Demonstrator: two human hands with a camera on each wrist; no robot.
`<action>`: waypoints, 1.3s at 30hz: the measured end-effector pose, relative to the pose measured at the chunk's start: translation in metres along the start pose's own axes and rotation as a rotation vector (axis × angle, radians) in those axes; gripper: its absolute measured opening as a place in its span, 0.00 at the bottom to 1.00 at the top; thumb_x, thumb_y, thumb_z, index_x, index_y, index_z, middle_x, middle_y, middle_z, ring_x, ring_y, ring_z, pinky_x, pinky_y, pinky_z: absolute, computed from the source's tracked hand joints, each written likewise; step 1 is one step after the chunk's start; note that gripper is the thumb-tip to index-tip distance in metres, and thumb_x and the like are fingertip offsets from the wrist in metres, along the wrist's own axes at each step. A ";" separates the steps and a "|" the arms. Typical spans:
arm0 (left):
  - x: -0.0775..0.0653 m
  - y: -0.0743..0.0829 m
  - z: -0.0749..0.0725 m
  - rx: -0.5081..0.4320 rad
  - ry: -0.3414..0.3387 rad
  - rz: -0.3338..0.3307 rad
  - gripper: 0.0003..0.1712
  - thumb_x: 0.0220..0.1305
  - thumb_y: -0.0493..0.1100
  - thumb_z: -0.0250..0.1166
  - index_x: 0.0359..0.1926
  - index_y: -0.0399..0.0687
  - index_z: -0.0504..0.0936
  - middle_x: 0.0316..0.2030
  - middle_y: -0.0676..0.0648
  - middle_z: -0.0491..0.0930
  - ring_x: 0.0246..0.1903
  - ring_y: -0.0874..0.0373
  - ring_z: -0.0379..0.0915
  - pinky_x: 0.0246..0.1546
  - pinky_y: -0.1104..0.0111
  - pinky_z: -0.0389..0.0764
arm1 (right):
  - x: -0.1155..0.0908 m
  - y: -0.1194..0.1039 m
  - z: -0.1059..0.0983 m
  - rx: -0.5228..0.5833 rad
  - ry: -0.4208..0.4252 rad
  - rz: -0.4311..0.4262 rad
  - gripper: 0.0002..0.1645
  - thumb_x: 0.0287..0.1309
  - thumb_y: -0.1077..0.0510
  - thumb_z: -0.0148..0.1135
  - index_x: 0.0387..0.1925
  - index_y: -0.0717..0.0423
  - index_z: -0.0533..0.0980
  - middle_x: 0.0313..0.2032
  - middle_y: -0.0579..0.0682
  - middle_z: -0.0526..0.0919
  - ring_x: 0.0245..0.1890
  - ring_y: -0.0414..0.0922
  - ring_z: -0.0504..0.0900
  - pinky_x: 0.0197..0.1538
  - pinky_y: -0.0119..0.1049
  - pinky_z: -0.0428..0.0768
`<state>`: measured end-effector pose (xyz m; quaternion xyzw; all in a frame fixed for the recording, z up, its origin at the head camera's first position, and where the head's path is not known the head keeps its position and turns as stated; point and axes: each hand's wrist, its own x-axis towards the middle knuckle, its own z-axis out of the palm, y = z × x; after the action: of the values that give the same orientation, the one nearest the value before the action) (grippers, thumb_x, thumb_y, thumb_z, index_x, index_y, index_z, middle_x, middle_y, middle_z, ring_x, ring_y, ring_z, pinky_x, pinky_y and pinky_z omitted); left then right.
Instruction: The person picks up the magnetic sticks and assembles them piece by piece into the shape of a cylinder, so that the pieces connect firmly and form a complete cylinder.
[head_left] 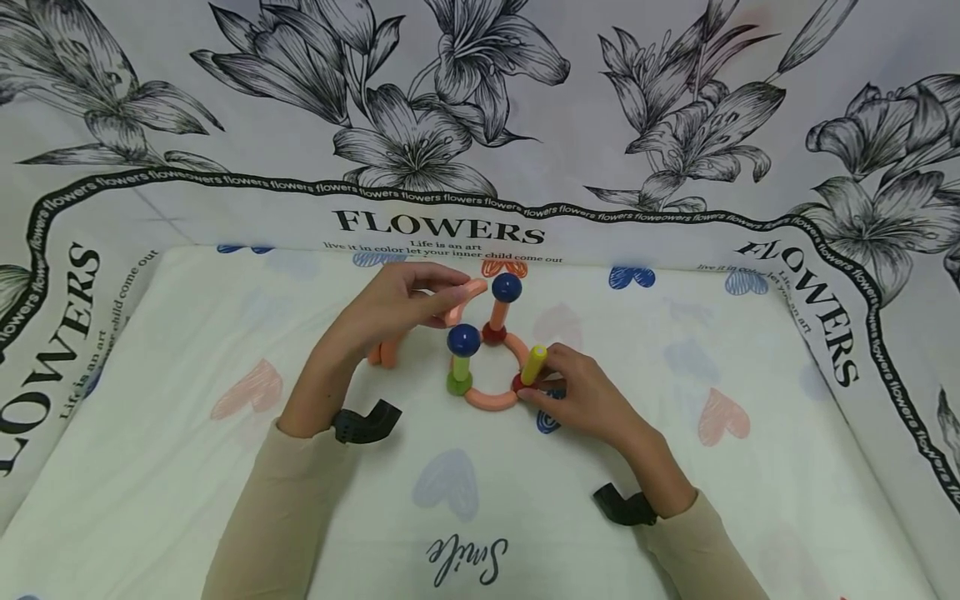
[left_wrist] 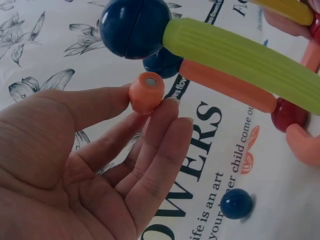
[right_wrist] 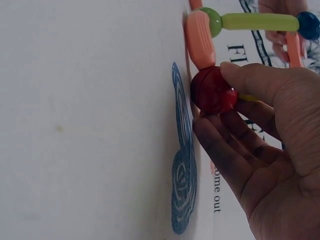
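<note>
Head view: left hand (head_left: pixel 408 304) pinches an orange piece (head_left: pixel 471 290) near a blue ball (head_left: pixel 507 287); right hand (head_left: pixel 581 387) holds the red ball (head_left: pixel 517 383) under a yellow rod (head_left: pixel 536 362).

Left wrist: piece sits between thumb and fingers, end exposed. Likely light, stiff plastic; best held mid-length.

Right wrist: grip clamped on red ball, beside a curved orange bar (right_wrist: pixel 200 40). Smooth, probably slippery; hold across its middle.
</note>
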<state>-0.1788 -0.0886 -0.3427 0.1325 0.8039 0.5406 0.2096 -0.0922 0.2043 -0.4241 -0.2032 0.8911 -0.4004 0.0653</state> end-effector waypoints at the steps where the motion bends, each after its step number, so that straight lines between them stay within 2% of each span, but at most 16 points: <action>1: 0.000 0.000 0.001 -0.006 -0.005 0.002 0.28 0.70 0.61 0.70 0.64 0.54 0.84 0.54 0.44 0.86 0.46 0.51 0.89 0.56 0.51 0.88 | 0.000 0.000 0.000 -0.002 0.000 0.002 0.14 0.62 0.57 0.77 0.46 0.51 0.82 0.43 0.48 0.84 0.47 0.44 0.89 0.51 0.37 0.90; 5: 0.001 0.000 0.001 -0.020 -0.018 -0.003 0.26 0.71 0.59 0.69 0.63 0.54 0.84 0.53 0.44 0.86 0.48 0.50 0.87 0.57 0.48 0.87 | 0.001 -0.001 -0.001 -0.005 0.002 0.006 0.14 0.62 0.57 0.77 0.47 0.51 0.82 0.43 0.48 0.84 0.47 0.43 0.89 0.51 0.37 0.90; 13: 0.002 0.002 0.000 -0.018 -0.047 -0.007 0.25 0.73 0.58 0.68 0.64 0.52 0.84 0.53 0.44 0.88 0.50 0.51 0.87 0.53 0.59 0.89 | 0.000 -0.001 -0.001 -0.014 0.002 0.025 0.14 0.63 0.56 0.77 0.48 0.52 0.82 0.44 0.48 0.84 0.47 0.44 0.89 0.51 0.37 0.90; 22: 0.000 0.004 0.000 -0.082 -0.061 -0.020 0.23 0.75 0.52 0.67 0.65 0.47 0.83 0.55 0.41 0.88 0.49 0.52 0.88 0.55 0.55 0.89 | 0.000 -0.002 0.000 -0.014 0.002 0.025 0.15 0.62 0.56 0.77 0.48 0.52 0.82 0.44 0.48 0.85 0.48 0.44 0.89 0.51 0.37 0.90; 27: 0.002 0.003 0.001 -0.086 -0.048 -0.038 0.22 0.77 0.51 0.65 0.65 0.47 0.83 0.57 0.42 0.87 0.49 0.52 0.89 0.52 0.60 0.90 | 0.000 -0.002 0.000 -0.010 -0.002 0.024 0.15 0.63 0.56 0.77 0.48 0.52 0.82 0.44 0.49 0.85 0.47 0.44 0.89 0.51 0.36 0.90; 33: 0.007 -0.005 0.003 -0.034 -0.068 -0.028 0.22 0.83 0.50 0.56 0.67 0.47 0.81 0.61 0.43 0.83 0.52 0.48 0.87 0.53 0.57 0.89 | 0.000 -0.001 0.001 -0.020 -0.001 0.024 0.15 0.63 0.56 0.77 0.47 0.52 0.82 0.44 0.48 0.85 0.47 0.44 0.89 0.51 0.36 0.90; 39: 0.017 -0.022 0.011 0.097 -0.062 0.014 0.20 0.80 0.45 0.60 0.67 0.45 0.81 0.61 0.42 0.83 0.54 0.47 0.85 0.55 0.54 0.88 | 0.000 -0.001 0.001 -0.012 -0.001 0.010 0.14 0.62 0.56 0.77 0.47 0.51 0.82 0.43 0.48 0.84 0.47 0.44 0.90 0.50 0.36 0.90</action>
<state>-0.1886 -0.0805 -0.3701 0.1647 0.8214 0.4980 0.2240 -0.0919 0.2032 -0.4241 -0.1996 0.8945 -0.3946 0.0665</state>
